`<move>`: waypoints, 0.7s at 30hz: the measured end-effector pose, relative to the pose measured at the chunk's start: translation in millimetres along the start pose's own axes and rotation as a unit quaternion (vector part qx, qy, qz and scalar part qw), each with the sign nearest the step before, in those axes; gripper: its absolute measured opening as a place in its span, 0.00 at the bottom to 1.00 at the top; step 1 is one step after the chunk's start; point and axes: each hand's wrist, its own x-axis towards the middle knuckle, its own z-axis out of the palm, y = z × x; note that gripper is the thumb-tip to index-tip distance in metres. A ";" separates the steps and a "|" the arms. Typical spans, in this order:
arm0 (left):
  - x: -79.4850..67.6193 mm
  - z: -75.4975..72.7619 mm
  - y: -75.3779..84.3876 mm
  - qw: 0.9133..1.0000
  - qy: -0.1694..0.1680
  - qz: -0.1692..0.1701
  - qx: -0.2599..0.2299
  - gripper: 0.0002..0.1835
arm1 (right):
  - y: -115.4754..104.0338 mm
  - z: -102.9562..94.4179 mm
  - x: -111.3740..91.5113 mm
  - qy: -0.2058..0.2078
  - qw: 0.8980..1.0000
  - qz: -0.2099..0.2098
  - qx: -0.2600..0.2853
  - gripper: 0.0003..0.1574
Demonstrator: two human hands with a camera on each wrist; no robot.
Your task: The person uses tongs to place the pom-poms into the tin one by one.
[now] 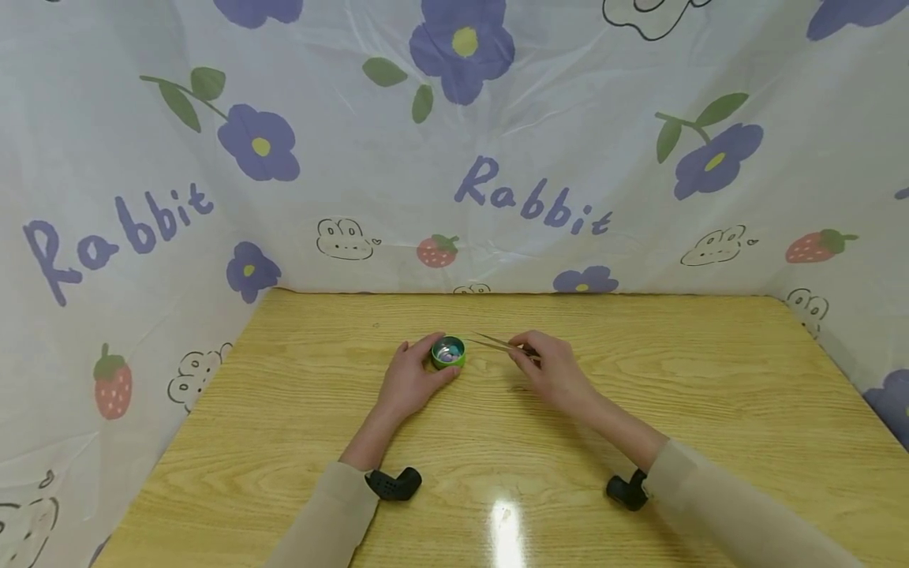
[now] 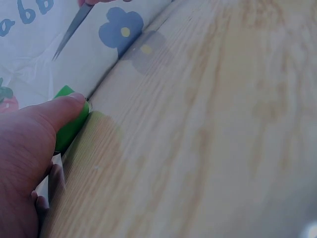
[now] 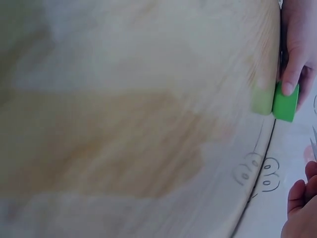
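A small round green container (image 1: 449, 364) with a shiny metal inside stands on the wooden table, and small bluish and purplish bits (image 1: 451, 354) show in it. My left hand (image 1: 409, 379) grips it from the left, thumb on the near side and fingers round the far side. In the left wrist view the thumb presses on the green wall (image 2: 73, 128). My right hand (image 1: 554, 369) pinches a pair of metal tweezers (image 1: 490, 341). Their two tips stand apart, pointing left, just right of the container's rim and above the table.
The wood-grain table (image 1: 497, 442) reaches back to a white printed cloth (image 1: 369, 173) hanging behind and at both sides. A black wrist camera (image 1: 394, 483) is worn on the left wrist, another black camera (image 1: 626, 491) on the right.
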 end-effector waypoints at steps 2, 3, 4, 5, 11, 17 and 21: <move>0.0 0.0 0.5 1.000 -0.001 0.001 0.000 0.36 | 2.8 -2.4 -3.4 -0.001 1.000 0.011 0.003 0.09; 0.1 0.0 0.7 1.000 -0.001 0.001 0.000 0.36 | 4.3 -3.7 -5.1 -0.002 1.000 0.016 0.005 0.08; 0.3 0.1 0.8 1.000 -0.002 0.002 0.000 0.36 | 5.7 -4.9 -6.6 -0.002 1.000 0.019 0.005 0.08; 0.4 0.3 0.8 1.000 -0.002 0.002 0.001 0.36 | 7.3 -6.2 -8.0 -0.001 1.000 0.023 0.005 0.08; 0.9 1.5 0.5 1.000 0.001 0.004 -0.001 0.35 | 15.3 -15.1 -15.2 0.002 0.999 0.042 0.013 0.08; 0.2 1.7 1.1 1.000 0.000 0.002 0.003 0.35 | 24.5 -24.8 -25.3 -0.008 0.998 0.068 0.006 0.08; -0.2 0.5 1.4 1.000 0.000 -0.006 0.002 0.36 | 29.6 -30.7 -31.3 -0.014 0.997 0.082 -0.010 0.08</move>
